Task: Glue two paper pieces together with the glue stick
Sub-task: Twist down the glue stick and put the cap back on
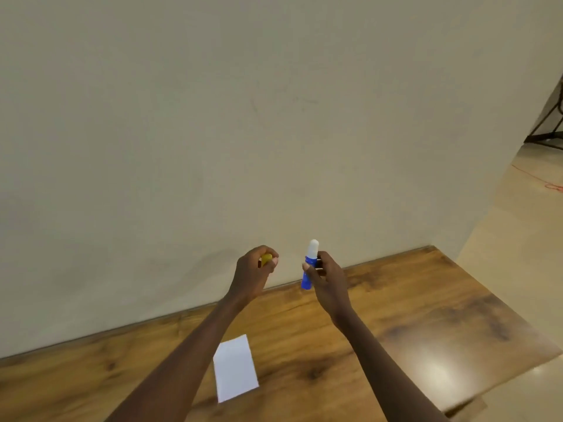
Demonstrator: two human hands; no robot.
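Hands gripping: right hand (327, 277) holding uncapped glue stick (309, 266), left hand (254, 269) pinching yellow cap (266, 259); paper (235, 367) lower centre, gluing not yet begun.

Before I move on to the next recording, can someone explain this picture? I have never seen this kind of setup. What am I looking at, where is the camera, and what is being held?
There is no machine here: a person works with bare hands, and the single picture comes from a camera worn on their head, looking forward and down. The right hand holds a blue glue stick upright, its white glue end exposed. The left hand is closed around a small yellow thing, probably the cap. Both are raised above a wooden table that stands against a plain wall. A white paper piece lies flat on the table between the forearms. I can make out only one sheet; a second may lie under it.
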